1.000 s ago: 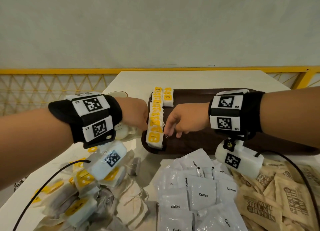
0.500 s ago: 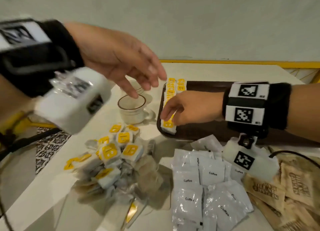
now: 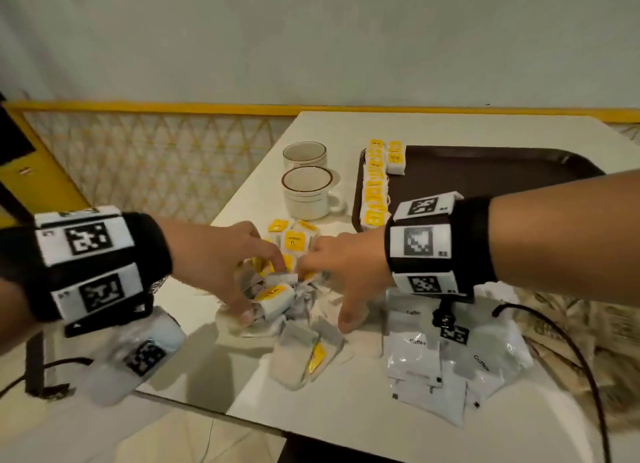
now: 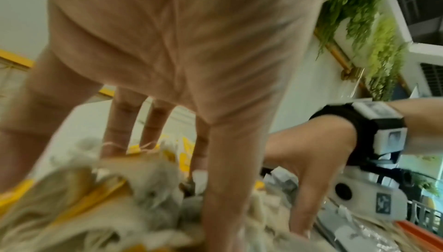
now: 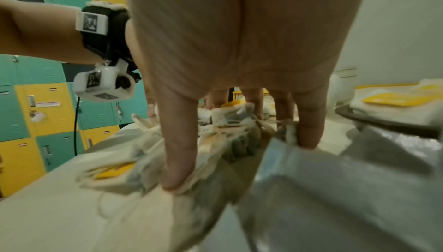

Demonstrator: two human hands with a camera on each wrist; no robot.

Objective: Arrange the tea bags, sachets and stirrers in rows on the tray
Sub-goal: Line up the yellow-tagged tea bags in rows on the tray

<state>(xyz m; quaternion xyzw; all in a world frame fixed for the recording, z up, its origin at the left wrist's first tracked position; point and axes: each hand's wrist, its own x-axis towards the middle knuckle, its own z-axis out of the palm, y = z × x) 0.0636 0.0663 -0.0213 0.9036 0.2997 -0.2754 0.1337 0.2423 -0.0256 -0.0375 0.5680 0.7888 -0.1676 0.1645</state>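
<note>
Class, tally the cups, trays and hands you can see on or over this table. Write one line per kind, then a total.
Cups: 2, the far cup and the near cup
Tray: 1
Hands: 2, the left hand and the right hand
Total: 5

Pale wall [image 3: 311, 36]; yellow-railed lattice partition [image 3: 156, 157] stood behind white bench [image 3: 346, 410]; teal and yellow lockers [image 5: 36, 114]; hanging greenery [image 4: 359, 19].

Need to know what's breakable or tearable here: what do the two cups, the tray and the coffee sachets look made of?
The cups look like glazed ceramic: glossy cream, brown rim line. The tray seems moulded plastic, dark brown with a dull sheen, though that is uncertain. The coffee sachets look like thin crinkled plastic film or foil, white and shiny.
</note>
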